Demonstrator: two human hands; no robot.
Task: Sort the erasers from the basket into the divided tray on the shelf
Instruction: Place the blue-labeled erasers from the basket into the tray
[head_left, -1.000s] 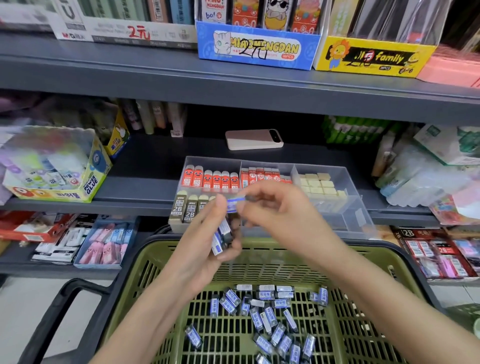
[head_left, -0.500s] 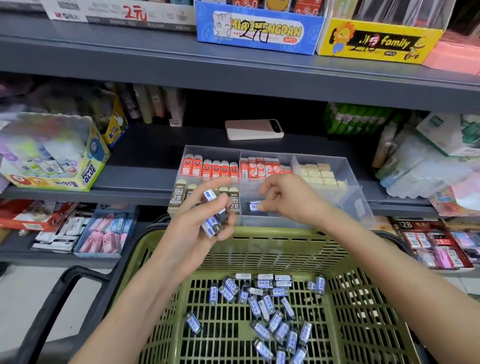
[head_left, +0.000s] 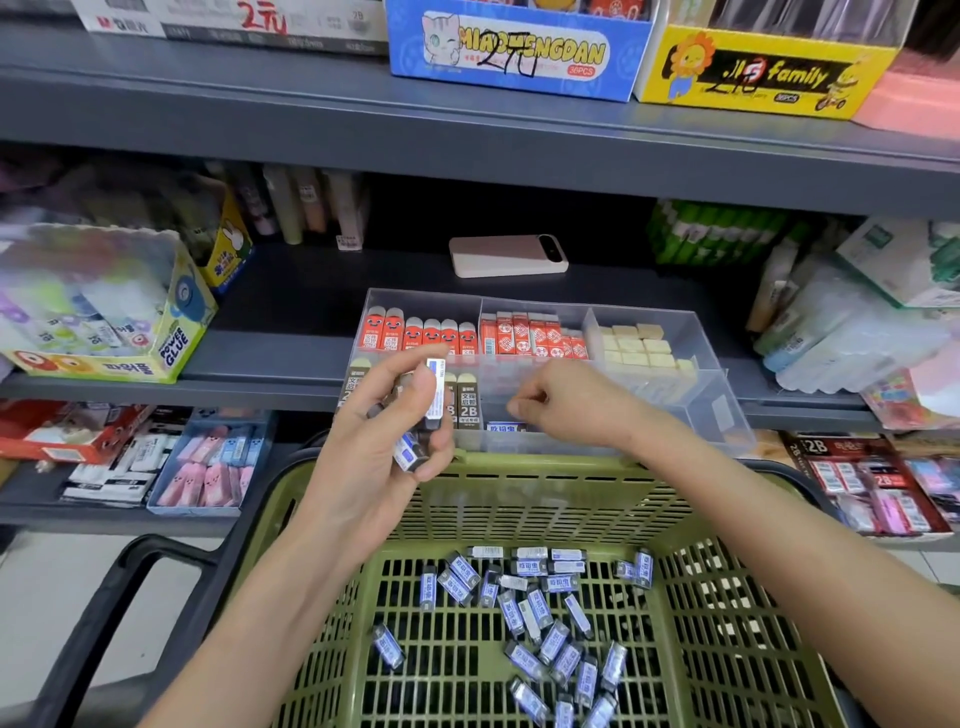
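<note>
Left hand, at the divided tray's left front, grips a clutch of erasers; the top eraser stands upright, long axis vertical. Right hand hangs over the tray's front middle compartment, fingers curled, nothing visible in them. Beneath it the placed eraser lies with its long axis along the tray front.

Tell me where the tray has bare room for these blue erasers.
Front middle compartment, right of the 2B erasers, holds one blue eraser and is otherwise bare; the right hand is over it. Front right compartment, before the cream erasers, looks empty. The back row and front left are packed.
</note>
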